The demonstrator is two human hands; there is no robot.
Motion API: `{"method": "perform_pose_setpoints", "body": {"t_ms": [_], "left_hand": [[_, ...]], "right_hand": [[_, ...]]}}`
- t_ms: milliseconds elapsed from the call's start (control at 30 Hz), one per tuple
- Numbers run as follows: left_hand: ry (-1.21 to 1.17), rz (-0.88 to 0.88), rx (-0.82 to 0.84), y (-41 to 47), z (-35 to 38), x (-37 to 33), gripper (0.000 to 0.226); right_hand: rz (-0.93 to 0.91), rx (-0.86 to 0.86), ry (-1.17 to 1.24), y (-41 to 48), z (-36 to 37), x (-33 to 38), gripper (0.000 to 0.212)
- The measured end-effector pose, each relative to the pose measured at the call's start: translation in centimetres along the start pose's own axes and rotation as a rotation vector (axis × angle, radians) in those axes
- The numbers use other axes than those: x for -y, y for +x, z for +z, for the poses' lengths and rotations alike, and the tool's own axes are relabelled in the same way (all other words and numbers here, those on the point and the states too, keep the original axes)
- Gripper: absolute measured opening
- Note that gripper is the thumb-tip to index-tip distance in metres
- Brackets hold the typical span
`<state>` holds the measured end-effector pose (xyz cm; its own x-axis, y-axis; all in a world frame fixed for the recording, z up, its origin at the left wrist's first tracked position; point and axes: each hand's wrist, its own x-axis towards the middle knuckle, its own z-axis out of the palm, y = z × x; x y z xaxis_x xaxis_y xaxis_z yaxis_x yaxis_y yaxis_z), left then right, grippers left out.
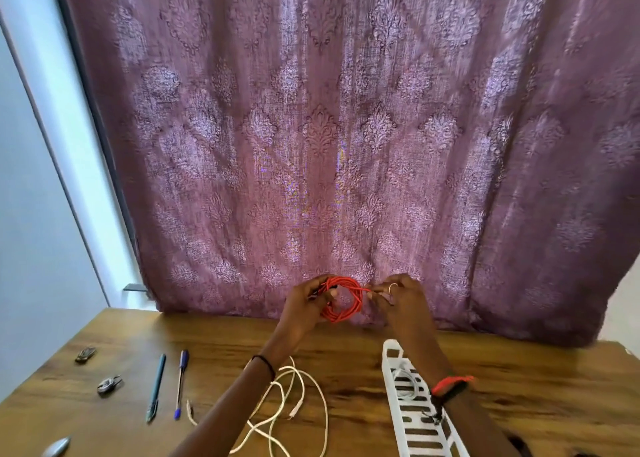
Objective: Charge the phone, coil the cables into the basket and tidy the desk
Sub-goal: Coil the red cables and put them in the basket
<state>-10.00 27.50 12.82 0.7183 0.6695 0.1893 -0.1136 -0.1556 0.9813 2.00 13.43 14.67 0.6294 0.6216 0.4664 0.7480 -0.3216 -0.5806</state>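
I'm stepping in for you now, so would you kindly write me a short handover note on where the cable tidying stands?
Left hand: holds the red cable coil, raised above the desk.
Right hand: pinches the coil's loose end.
White basket: on the desk at right, with one coiled white cable inside.
Loose white cable: uncoiled on the desk.
Two pens and small items lie at left.
Done: one cable in the basket, red nearly coiled.
Left: put the red coil in the basket, coil the loose white cable, tidy the rest. No phone in view.
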Motion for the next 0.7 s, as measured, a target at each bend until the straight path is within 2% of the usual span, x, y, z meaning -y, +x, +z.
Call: {"method": "perform_pose_setpoints", "body": {"t_ms": [67,100,233,367,467,533,700], "left_hand": [[-0.085,-0.012,-0.010,-0.3,0.5,0.2,0.025],[-0.127,-0.019,-0.011,-0.5,0.8,0.3,0.024],[-0.261,-0.066,-0.035,-1.1,1.9,0.8,0.031],[-0.247,0.003,-0.097,-1.6,1.9,1.6,0.029],[-0.227,0.050,-0.141,-1.6,1.8,2.0,0.026],[-0.235,0.048,-0.147,-1.6,1.7,2.0,0.022],[-0.171,0.073,-0.141,-1.4,1.9,1.9,0.022]], "right_hand": [[0.046,-0.003,-0.199,-0.2,0.5,-0.1,0.027],[0.083,0.028,-0.217,-0.4,0.8,0.0,0.030],[0.172,-0.030,0.063,-1.2,2.5,0.9,0.026],[0.306,0.076,0.371,-1.3,3.7,0.6,0.029],[0.401,0.093,0.483,-1.4,4.3,0.6,0.027],[0.399,0.059,0.552,-1.7,4.4,1.0,0.031],[0.351,-0.003,0.607,-2.1,4.0,1.8,0.011]]}}
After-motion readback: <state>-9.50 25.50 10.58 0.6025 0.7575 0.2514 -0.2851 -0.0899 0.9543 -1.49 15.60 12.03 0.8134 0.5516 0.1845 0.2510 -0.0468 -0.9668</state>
